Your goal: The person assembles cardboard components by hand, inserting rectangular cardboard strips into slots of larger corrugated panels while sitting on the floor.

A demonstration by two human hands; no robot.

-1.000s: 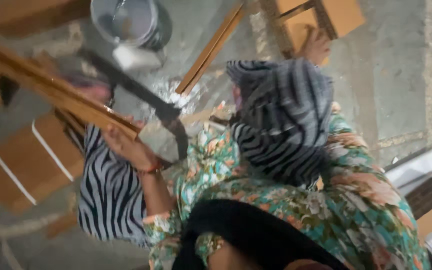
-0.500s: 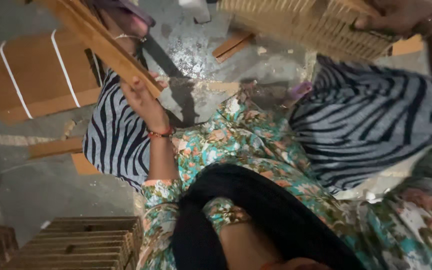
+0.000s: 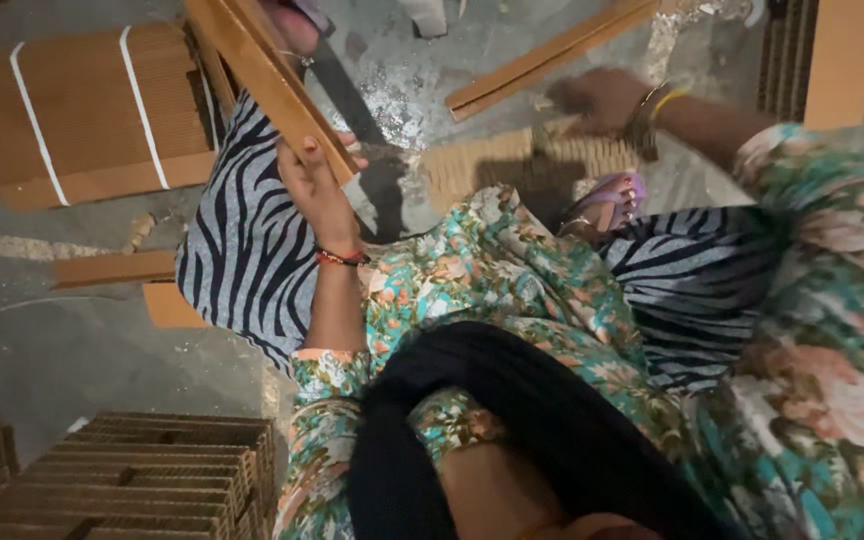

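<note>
left hand (image 3: 317,185) fingers curled shut round cardboard strip bundle (image 3: 267,75) near its lower end | right hand (image 3: 602,100) blurred, on corrugated stack (image 3: 482,165), grip unclear | bundle likely light, stiff, crushable; hold flat sides just above fingers

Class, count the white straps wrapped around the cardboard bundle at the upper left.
2: one strap near the bundle's left end, one strap toward its right. Others may be hidden.

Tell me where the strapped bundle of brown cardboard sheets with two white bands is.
In the head view, the strapped bundle of brown cardboard sheets lies on the floor at upper left, beyond the left hand and the cardboard strip it grips.
</note>
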